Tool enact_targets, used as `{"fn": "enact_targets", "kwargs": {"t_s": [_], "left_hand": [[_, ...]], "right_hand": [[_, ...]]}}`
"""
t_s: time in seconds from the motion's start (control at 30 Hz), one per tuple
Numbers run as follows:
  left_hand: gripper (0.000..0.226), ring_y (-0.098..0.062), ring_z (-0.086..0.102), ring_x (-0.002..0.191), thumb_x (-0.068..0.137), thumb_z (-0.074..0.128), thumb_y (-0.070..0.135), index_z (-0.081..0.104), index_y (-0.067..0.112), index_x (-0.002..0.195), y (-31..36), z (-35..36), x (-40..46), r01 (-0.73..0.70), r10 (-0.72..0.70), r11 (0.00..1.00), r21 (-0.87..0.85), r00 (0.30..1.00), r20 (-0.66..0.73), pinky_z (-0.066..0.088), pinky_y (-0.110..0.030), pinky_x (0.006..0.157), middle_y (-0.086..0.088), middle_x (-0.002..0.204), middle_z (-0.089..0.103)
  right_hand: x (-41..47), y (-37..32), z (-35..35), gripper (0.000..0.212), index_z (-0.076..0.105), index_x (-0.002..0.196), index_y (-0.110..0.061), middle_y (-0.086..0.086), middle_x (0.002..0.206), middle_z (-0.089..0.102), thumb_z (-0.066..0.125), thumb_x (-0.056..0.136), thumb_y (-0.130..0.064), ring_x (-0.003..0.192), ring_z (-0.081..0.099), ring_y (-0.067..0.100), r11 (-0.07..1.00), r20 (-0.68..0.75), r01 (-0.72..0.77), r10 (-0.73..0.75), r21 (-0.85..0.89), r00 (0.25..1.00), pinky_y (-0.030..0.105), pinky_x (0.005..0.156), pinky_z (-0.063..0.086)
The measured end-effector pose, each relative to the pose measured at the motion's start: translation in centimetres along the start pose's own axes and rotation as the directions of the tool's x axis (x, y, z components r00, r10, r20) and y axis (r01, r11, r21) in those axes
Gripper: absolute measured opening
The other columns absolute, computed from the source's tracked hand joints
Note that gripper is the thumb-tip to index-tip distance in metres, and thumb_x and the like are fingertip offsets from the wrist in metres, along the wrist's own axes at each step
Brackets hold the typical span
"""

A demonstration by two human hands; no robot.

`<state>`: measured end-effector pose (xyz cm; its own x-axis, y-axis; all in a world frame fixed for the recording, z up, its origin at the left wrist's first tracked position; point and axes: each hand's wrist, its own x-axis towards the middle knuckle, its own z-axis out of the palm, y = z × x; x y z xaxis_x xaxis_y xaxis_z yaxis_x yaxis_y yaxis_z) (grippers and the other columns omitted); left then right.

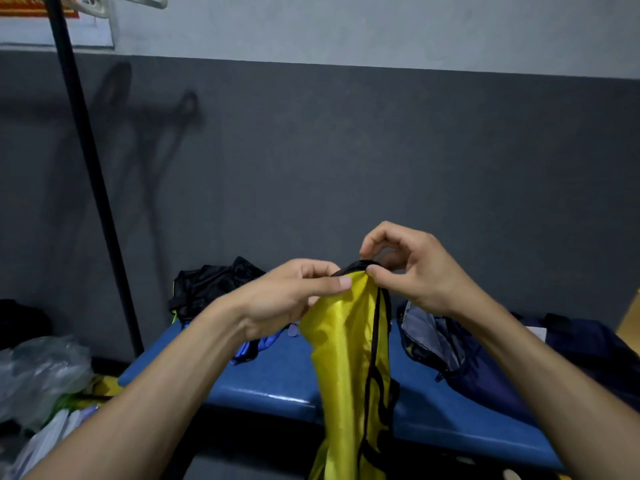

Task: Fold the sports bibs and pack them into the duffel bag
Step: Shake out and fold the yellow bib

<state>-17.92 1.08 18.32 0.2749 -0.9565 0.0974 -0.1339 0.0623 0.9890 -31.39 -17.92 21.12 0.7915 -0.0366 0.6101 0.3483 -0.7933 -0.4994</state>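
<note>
A yellow sports bib (346, 348) with black trim hangs down in front of the blue bench (277, 379), held up by its top edge. My left hand (291, 292) pinches the yellow cloth at the top between thumb and fingers. My right hand (408, 268) pinches the black trim right beside it. On the right of the bench lies the dark navy duffel bag (485, 358), unzipped, with its grey lining showing. A heap of black bibs (211, 285) sits at the back left of the bench, and a blue bib (256, 348) peeks out under my left wrist.
A black pole (93, 174) stands at the left against the grey wall. Clear plastic bags (38, 372) and loose items lie on the floor at the lower left. A dark object (20, 320) rests by the wall at far left.
</note>
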Motion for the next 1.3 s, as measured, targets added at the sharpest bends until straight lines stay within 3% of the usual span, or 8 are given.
{"fn": "enact_targets", "kwargs": {"t_s": [0.13, 0.23, 0.33, 0.5, 0.73, 0.97, 1.17, 1.3], "left_hand": [[0.026, -0.021, 0.07, 0.086, 0.099, 0.066, 0.03, 0.066, 0.004, 0.099, 1.9, -1.3, -1.8, -0.016, -0.016, 0.92, 0.392, 0.997, 0.078, 0.058, -0.036, 0.079, -0.005, 0.098, 0.074], [0.033, -0.019, 0.059, 0.074, 0.098, 0.06, 0.049, 0.06, 0.019, 0.084, 4.2, -0.7, -2.6, -0.112, 0.155, 0.368, 0.923, 0.986, 0.058, 0.049, -0.043, 0.069, 0.001, 0.079, 0.063], [0.031, -0.024, 0.06, 0.085, 0.098, 0.058, 0.047, 0.052, 0.019, 0.087, 5.3, 1.4, -2.1, -0.015, 0.299, -0.16, 0.987, 0.952, 0.063, 0.041, -0.035, 0.063, 0.003, 0.086, 0.06], [0.034, -0.021, 0.057, 0.069, 0.071, 0.087, 0.043, 0.058, 0.026, 0.07, 5.8, -0.4, -1.7, -0.046, 0.491, -0.489, 0.871, 0.811, 0.318, 0.033, -0.032, 0.062, 0.009, 0.068, 0.056], [0.033, -0.001, 0.048, 0.071, 0.092, 0.055, 0.065, 0.053, 0.039, 0.073, 6.0, -2.7, -2.8, -0.221, 0.254, 0.005, 0.975, 0.944, 0.212, 0.04, -0.024, 0.063, 0.027, 0.07, 0.049], [0.025, -0.007, 0.05, 0.081, 0.084, 0.072, 0.057, 0.068, 0.032, 0.084, 6.8, -2.6, -2.4, -0.236, 0.457, -0.252, 0.938, 0.825, 0.331, 0.046, -0.032, 0.056, 0.017, 0.079, 0.062], [0.033, -0.006, 0.052, 0.083, 0.078, 0.077, 0.054, 0.069, 0.025, 0.09, 9.7, -2.6, -1.6, -0.359, 0.165, 0.213, 0.908, 0.93, 0.329, 0.037, -0.009, 0.071, 0.011, 0.084, 0.058], [0.04, -0.007, 0.048, 0.085, 0.091, 0.062, 0.061, 0.07, 0.022, 0.089, 11.4, -3.2, -0.7, -0.3, 0.173, 0.04, 0.953, 0.941, 0.289, 0.042, -0.024, 0.071, 0.009, 0.081, 0.062]], "right_hand": [[-0.6, 1.3, -0.9, 0.021, 0.062, 0.091, -0.019, -0.001, 0.09, 0.069, 0.069, 0.088, 0.001, 0.076, 0.071, 0.023, 0.998, -0.119, -0.052, 0.046, -0.043, 0.992, 0.054, 0.072, 0.056], [-0.3, 1.8, -0.7, 0.021, 0.061, 0.091, -0.02, -0.002, 0.091, 0.07, 0.071, 0.087, -0.002, 0.079, 0.072, 0.019, 0.997, -0.199, -0.067, 0.057, -0.046, 0.978, 0.052, 0.076, 0.057], [0.2, 1.9, 0.3, 0.021, 0.061, 0.091, -0.019, -0.004, 0.091, 0.068, 0.069, 0.088, 0.0, 0.078, 0.07, 0.014, 0.995, -0.244, -0.081, 0.065, -0.055, 0.968, 0.044, 0.075, 0.058], [-0.3, 2.8, 0.1, 0.018, 0.062, 0.093, -0.014, 0.001, 0.094, 0.067, 0.067, 0.09, 0.002, 0.081, 0.066, 0.009, 0.992, -0.248, -0.106, 0.12, 0.071, 0.961, 0.026, 0.074, 0.052], [-0.1, 2.3, -1.4, 0.02, 0.062, 0.098, -0.011, 0.005, 0.097, 0.064, 0.063, 0.092, 0.009, 0.086, 0.063, 0.003, 0.944, -0.231, -0.138, 0.212, 0.299, 0.95, 0.017, 0.08, 0.05], [1.2, 2.1, -2.3, 0.022, 0.062, 0.1, -0.014, 0.0, 0.099, 0.063, 0.06, 0.094, 0.008, 0.09, 0.059, 0.005, 0.959, -0.215, -0.155, 0.207, 0.236, 0.954, 0.018, 0.084, 0.047], [1.5, 2.3, -3.2, 0.023, 0.066, 0.102, -0.017, -0.002, 0.094, 0.063, 0.063, 0.093, 0.004, 0.088, 0.062, 0.002, 0.934, -0.079, -0.264, 0.29, 0.241, 0.954, 0.021, 0.084, 0.049], [2.1, 2.4, -3.8, 0.027, 0.065, 0.101, -0.016, -0.004, 0.087, 0.061, 0.053, 0.095, 0.007, 0.077, 0.054, 0.009, 0.858, -0.063, -0.378, 0.424, 0.347, 0.904, 0.024, 0.07, 0.043]]}}
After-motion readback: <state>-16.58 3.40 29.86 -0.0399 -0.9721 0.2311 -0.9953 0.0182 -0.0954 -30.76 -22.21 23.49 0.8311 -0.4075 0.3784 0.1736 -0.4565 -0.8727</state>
